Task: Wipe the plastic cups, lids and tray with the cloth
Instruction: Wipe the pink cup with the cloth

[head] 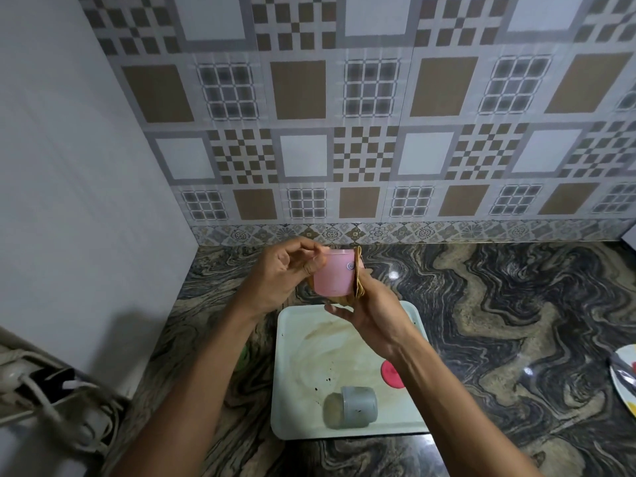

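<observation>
Pink cup point(332, 275): we held it sideways above the tray's point(296, 426) far edge | left hand point(285, 273): fingers pinched its end | right hand point(375, 315): curled, gripped cloth point(358, 274) against the other end.

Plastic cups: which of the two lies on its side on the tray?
The grey cup, tipped over near the tray's near edge. The pink cup is held by the left hand, the right hand holding the cloth to it.

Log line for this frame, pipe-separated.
left hand grips pink plastic cup | right hand holds tan cloth against it | grey plastic cup on side, red round lid on stained pale tray
</observation>
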